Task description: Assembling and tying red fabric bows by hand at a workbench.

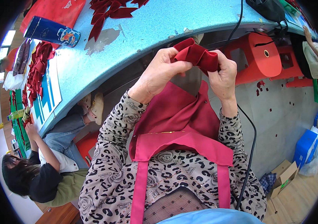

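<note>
A dark red velvet ribbon bow (195, 55) is stretched between my two hands, just off the near edge of the blue table. My left hand (162, 69) pinches its left end between thumb and fingers. At the other end, my right hand (223, 72) grips a loop with thumb and fingertips. Folds of ribbon cross the bow's middle; its back is hidden. Below it, a crimson apron (177, 115) covers my lap.
On the blue table (129, 41) lie more red bows (108, 13), a dark blue cylindrical tin (52, 31) and a red bag (64, 11). A co-worker (51, 168) sits at left beside a ribbon pile (39, 69). Red stools (254, 58) and a black cable (254, 145) are at right.
</note>
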